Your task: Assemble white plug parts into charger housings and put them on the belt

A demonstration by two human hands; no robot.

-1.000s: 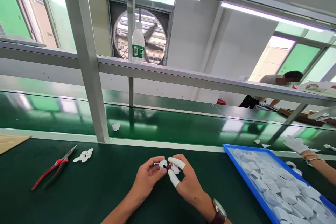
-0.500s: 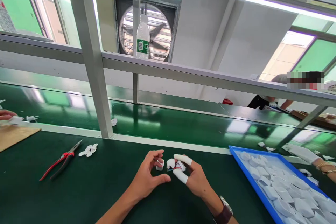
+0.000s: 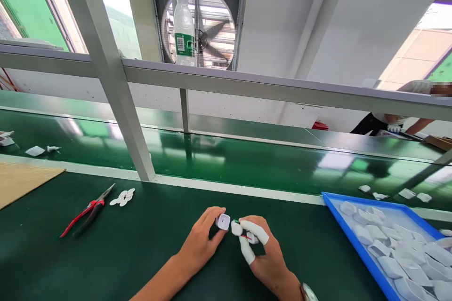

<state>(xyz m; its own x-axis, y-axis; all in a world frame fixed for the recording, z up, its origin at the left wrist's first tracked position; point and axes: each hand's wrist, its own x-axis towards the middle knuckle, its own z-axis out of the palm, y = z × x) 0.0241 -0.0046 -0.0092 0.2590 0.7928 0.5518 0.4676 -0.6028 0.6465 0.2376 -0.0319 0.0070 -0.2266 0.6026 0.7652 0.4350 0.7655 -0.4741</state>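
Note:
My left hand (image 3: 199, 244) pinches a small white plastic cube-shaped housing (image 3: 223, 221) with a slot in its face, just above the dark green bench mat (image 3: 148, 240). My right hand (image 3: 263, 254), with white finger cots on thumb and forefinger, holds a small white part with red and green inside (image 3: 237, 228) right next to the housing. Both hands meet at the bottom centre of the view.
Red-handled pliers (image 3: 86, 210) and a pile of small white discs (image 3: 122, 196) lie at left. A blue tray (image 3: 330, 202) of white housings sits at right. Beyond a metal post (image 3: 116, 99) runs a green conveyor (image 3: 247, 162) with loose white parts. A water bottle (image 3: 184, 28) stands on the rail; a co-worker (image 3: 395, 122) is far right.
My hands parted, then came together again with the white housing now turned slot-side up in my left fingers. The view shifted, and a gloved co-worker's hand at right left the view.

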